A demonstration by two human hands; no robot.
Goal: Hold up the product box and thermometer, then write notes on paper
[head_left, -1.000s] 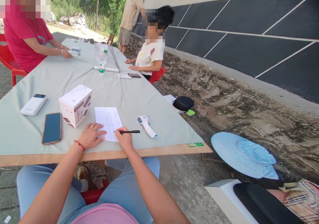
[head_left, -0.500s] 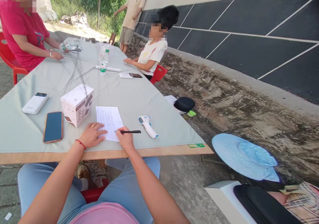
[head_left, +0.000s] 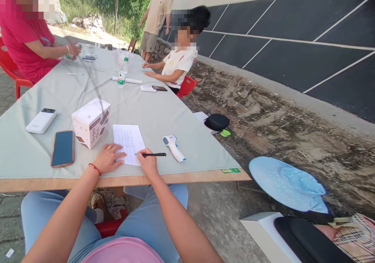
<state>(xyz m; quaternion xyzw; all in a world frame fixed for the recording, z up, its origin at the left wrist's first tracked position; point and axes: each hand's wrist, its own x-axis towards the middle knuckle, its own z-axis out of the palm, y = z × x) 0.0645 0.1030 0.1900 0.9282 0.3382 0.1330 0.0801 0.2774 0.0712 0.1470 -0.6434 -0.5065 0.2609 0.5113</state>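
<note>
A printed sheet of paper (head_left: 127, 136) lies before me near the table's front edge. My left hand (head_left: 109, 158) rests flat across its left side, fingers spread. In my right hand (head_left: 148, 163) is a black pen (head_left: 156, 154), its tip on or just over the paper's lower right part. To the right lies a white infrared thermometer (head_left: 174, 149). Left of the paper stands a white box (head_left: 91, 120) with "Super Meal" lettering. Beyond it are a smartphone (head_left: 62, 149) in a brown case and a white power bank (head_left: 41, 121).
A water bottle (head_left: 122, 73) stands by a rolled white paper (head_left: 136, 81) farther along the table (head_left: 117, 103). One person in pink (head_left: 26, 48) sits left, another in white (head_left: 180, 66) sits right, and a third (head_left: 155, 17) stands behind. A blue hat (head_left: 284, 183) is at right.
My hands and the pen have barely moved. The person in pink has drawn their hands back with a bottle, and a white pen now shows on the table. The standing person's arms have lowered.
</note>
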